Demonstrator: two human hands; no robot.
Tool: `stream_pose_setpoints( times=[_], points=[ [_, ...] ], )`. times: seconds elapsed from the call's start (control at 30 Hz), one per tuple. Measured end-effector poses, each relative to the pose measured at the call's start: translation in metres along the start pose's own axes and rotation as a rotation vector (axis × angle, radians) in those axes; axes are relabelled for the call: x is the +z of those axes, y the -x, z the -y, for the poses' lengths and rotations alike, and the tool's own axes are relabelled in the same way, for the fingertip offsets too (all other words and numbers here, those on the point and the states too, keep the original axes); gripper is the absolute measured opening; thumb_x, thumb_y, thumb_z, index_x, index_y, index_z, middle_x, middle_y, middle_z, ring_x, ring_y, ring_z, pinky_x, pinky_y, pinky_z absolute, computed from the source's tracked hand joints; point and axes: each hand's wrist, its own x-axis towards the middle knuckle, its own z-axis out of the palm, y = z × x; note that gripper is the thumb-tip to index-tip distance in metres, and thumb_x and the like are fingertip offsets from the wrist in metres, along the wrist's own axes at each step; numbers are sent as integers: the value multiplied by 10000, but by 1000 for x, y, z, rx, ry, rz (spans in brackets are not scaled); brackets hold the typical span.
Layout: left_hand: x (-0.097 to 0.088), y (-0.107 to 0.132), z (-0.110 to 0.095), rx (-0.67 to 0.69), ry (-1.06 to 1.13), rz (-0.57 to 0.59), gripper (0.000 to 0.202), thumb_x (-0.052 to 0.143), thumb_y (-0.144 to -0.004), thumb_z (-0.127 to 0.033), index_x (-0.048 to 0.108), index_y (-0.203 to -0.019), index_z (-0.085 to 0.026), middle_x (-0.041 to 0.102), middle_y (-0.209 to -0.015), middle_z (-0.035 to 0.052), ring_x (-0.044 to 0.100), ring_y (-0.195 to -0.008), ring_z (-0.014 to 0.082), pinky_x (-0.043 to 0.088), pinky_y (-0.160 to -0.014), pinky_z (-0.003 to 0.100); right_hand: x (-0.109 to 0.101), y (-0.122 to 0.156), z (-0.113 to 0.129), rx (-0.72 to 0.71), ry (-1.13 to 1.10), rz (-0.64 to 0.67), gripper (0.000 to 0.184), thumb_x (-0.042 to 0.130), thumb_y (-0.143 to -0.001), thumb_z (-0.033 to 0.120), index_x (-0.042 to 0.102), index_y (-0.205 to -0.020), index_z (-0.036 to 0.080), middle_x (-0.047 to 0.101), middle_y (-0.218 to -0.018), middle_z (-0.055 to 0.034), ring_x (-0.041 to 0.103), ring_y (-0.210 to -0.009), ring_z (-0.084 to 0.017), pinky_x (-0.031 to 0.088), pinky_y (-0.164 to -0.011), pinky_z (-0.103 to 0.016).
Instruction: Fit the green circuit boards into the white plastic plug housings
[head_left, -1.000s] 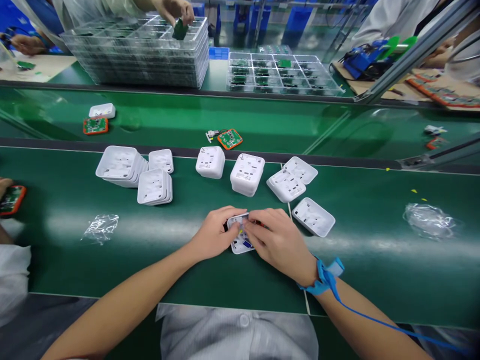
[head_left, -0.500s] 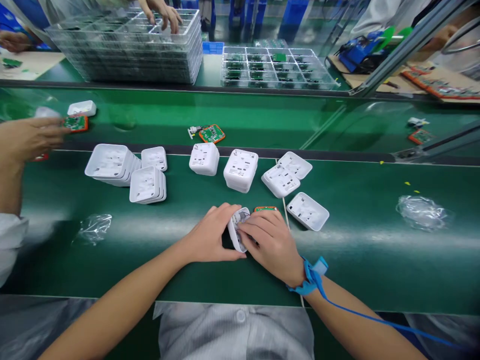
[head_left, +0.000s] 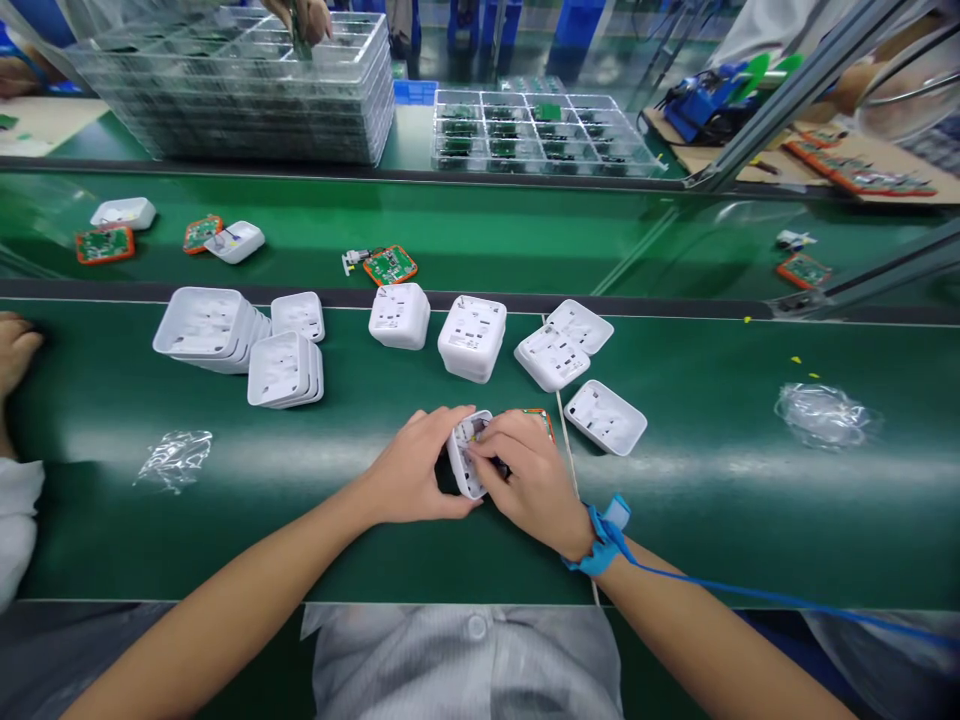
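My left hand (head_left: 412,470) and my right hand (head_left: 529,480) meet on the green mat, both closed round a small white plastic housing (head_left: 465,455) tipped up on its edge. Small coloured parts show inside the housing. An orange-rimmed circuit board (head_left: 541,415) peeks out just behind my right fingers. A blue wrist strap (head_left: 604,540) with a blue cord sits on my right wrist.
Stacks of white housings (head_left: 217,330) lie at the left, white cubes (head_left: 472,335) and loose covers (head_left: 604,415) behind and right of my hands. Plastic wrappers (head_left: 176,458) (head_left: 821,415) lie on the mat. Circuit boards (head_left: 390,265) ride the belt; clear trays (head_left: 247,90) stand beyond. Another person's hand (head_left: 15,350) rests at the left edge.
The housing went from lying flat to standing on edge between my hands. The boards on the belt drifted left. The person at the left reached out, then drew the hand back.
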Motion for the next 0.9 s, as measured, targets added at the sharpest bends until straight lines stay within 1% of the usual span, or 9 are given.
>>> stream_pose_setpoints(
  times=[0.1, 0.23, 0.37, 0.43, 0.47, 0.53, 0.6, 0.7, 0.9],
  points=[
    [2, -1, 1, 18, 11, -30, 830, 771, -680, -351, 366, -1393, -218, 622, -1314, 102, 632, -1105, 286, 445, -941, 411, -3, -3, 1, 9, 9, 68, 200, 528, -941, 109, 605, -777, 193, 658, -848, -50, 563, -824, -192, 418, -755, -378],
    [3, -1, 0, -19, 13, -37, 839, 754, -642, -326, 388, -1389, -221, 647, -1246, 99, 648, -1035, 294, 464, -897, 417, -2, -7, 4, 3, 66, 164, 244, 493, -947, 129, 595, -736, 196, 628, -819, -43, 519, -818, -190, 386, -753, -375],
    [3, 0, -1, -32, 14, -28, 914, 756, -610, -299, 374, -1436, -208, 653, -1240, 107, 647, -1058, 316, 463, -943, 457, -5, -12, 5, -102, 134, 250, 284, 470, -952, 121, 583, -701, 192, 603, -780, -38, 499, -825, -198, 367, -756, -387],
    [2, 1, -1, -17, 41, -21, 906, 768, -626, -302, 384, -1441, -201, 648, -1276, 114, 641, -1098, 319, 461, -976, 462, -11, -12, 2, -156, 147, 275, 263, 475, -970, 129, 621, -761, 192, 635, -837, -47, 512, -870, -210, 379, -765, -389],
    [1, 1, 0, -15, 56, -22, 895, 774, -639, -304, 391, -1441, -201, 636, -1309, 116, 630, -1136, 320, 457, -1000, 461, -15, -10, -1, -167, 155, 283, 220, 494, -979, 151, 652, -831, 195, 654, -900, -55, 520, -908, -220, 390, -774, -390],
    [-1, 1, 1, -29, 80, -36, 885, 785, -652, -302, 399, -1442, -205, 593, -1391, 117, 589, -1224, 326, 440, -1052, 459, -22, -4, -7, -151, 186, 271, 124, 555, -978, 208, 678, -993, 208, 662, -1019, -74, 525, -986, -243, 414, -802, -400],
    [-2, 0, 3, -44, 92, -44, 883, 789, -649, -286, 406, -1441, -209, 565, -1432, 114, 562, -1267, 325, 433, -1077, 454, -27, 3, -14, -129, 228, 216, 129, 597, -966, 231, 666, -1071, 203, 659, -1038, -88, 532, -999, -253, 434, -823, -415],
    [-3, 0, 4, -27, 108, -36, 878, 788, -630, -260, 424, -1427, -206, 581, -1410, 112, 571, -1255, 316, 442, -1073, 445, -27, 12, -19, -167, 315, 144, 100, 592, -960, 170, 661, -1032, 170, 676, -973, -92, 551, -948, -246, 444, -805, -413],
    [-4, 0, 5, -43, 118, -19, 883, 778, -630, -262, 412, -1432, -206, 560, -1427, 123, 554, -1276, 331, 433, -1080, 462, -18, 15, -17, -328, 494, 147, 210, 516, -956, 70, 679, -1044, 168, 694, -952, -89, 563, -945, -246, 426, -812, -419]
  ],
)
